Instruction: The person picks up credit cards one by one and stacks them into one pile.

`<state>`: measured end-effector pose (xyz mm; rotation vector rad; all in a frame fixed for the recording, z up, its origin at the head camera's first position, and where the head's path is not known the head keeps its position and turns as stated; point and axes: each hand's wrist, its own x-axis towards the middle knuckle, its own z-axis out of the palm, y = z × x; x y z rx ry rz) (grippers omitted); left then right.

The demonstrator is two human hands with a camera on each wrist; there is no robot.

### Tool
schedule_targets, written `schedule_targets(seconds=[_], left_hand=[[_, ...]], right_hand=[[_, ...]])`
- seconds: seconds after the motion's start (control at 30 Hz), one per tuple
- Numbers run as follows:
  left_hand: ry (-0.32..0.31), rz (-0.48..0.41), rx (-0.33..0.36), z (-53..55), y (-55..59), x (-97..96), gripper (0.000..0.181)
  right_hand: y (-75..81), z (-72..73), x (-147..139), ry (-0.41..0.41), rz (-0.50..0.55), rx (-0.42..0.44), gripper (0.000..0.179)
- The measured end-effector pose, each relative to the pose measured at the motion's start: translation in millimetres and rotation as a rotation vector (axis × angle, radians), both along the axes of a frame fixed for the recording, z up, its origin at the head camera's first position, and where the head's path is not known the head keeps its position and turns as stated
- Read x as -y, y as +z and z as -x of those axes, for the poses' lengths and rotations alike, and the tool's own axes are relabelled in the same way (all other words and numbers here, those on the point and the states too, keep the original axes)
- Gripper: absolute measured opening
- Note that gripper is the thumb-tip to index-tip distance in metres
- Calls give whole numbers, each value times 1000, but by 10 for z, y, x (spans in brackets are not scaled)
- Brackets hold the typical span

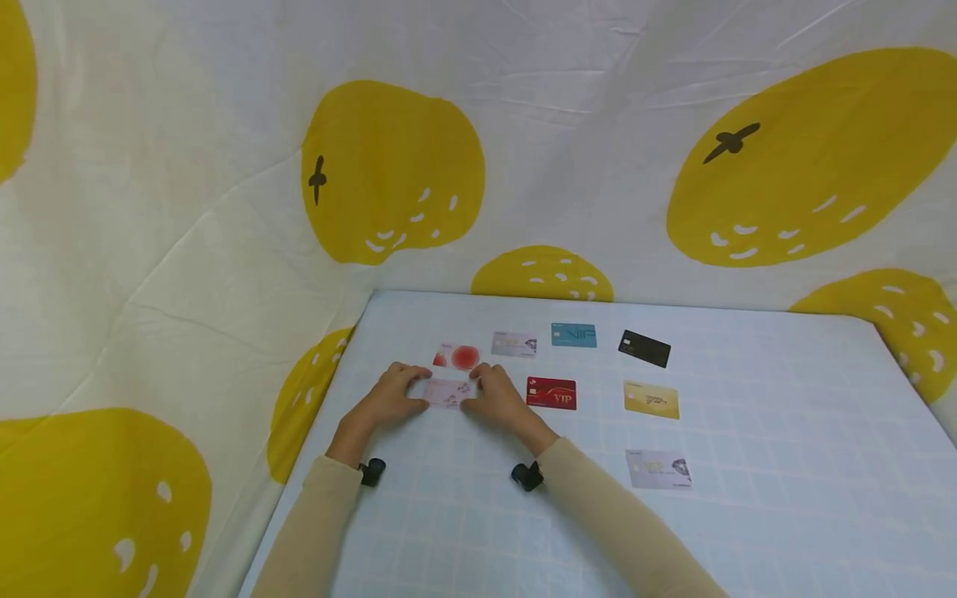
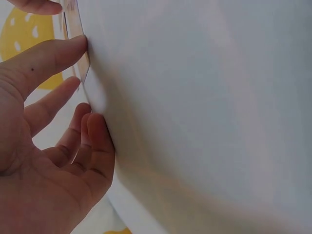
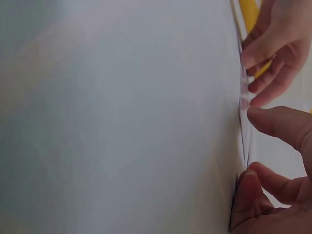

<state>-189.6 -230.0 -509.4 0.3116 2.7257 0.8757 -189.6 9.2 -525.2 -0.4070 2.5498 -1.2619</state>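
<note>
A pale pink card (image 1: 448, 394) lies between the two hands, close below a white card with red circles (image 1: 457, 356). My left hand (image 1: 390, 394) holds its left end, thumb at the lower corner and forefinger at the upper one. On the opposite end, my right hand (image 1: 497, 397) grips the card the same way. In the left wrist view the left hand (image 2: 58, 131) has its other fingers bent against the tabletop. The right wrist view shows the right hand (image 3: 280, 170) at the card's near end, the card seen almost edge-on.
A silver card (image 1: 514, 344), a teal card (image 1: 574, 335) and a black card (image 1: 645, 349) lie along the back. Nearer are a red VIP card (image 1: 552, 393), a gold card (image 1: 652, 399) and another silver card (image 1: 659, 469). A fruit-patterned cloth (image 1: 561, 166) hangs behind the table (image 1: 785, 465).
</note>
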Motion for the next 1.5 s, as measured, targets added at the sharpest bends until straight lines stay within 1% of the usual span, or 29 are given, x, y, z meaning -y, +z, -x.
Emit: schedule_targets(seconds=[0.17, 0.23, 0.33, 0.53, 0.77, 1.0, 1.23, 1.37, 1.5], left_hand=[[1, 12, 7, -6, 8, 1, 49], [10, 11, 18, -3, 7, 1, 49], [15, 14, 15, -1, -1, 1, 48], [11, 10, 11, -8, -1, 8, 49], [-11, 17, -8, -8, 6, 18, 48], [-33, -20, -21, 10, 3, -8, 46], [-22, -52, -15, 19, 9, -31, 45], [-26, -69, -23, 20, -3, -35, 45], [-18, -88, -13, 13, -4, -39, 46]], right_hand=[[-5, -3, 36, 14, -43, -18, 43], [1, -7, 47, 13, -54, -20, 42], [7, -14, 59, 14, -68, -27, 42], [17, -30, 75, 18, -74, -30, 42], [-10, -38, 92, 10, -55, -34, 40], [3, -68, 86, -15, -11, -29, 37], [26, -79, 68, -49, 59, -14, 35], [32, -83, 63, -60, 78, 9, 34], [39, -84, 55, -64, 98, 33, 34]])
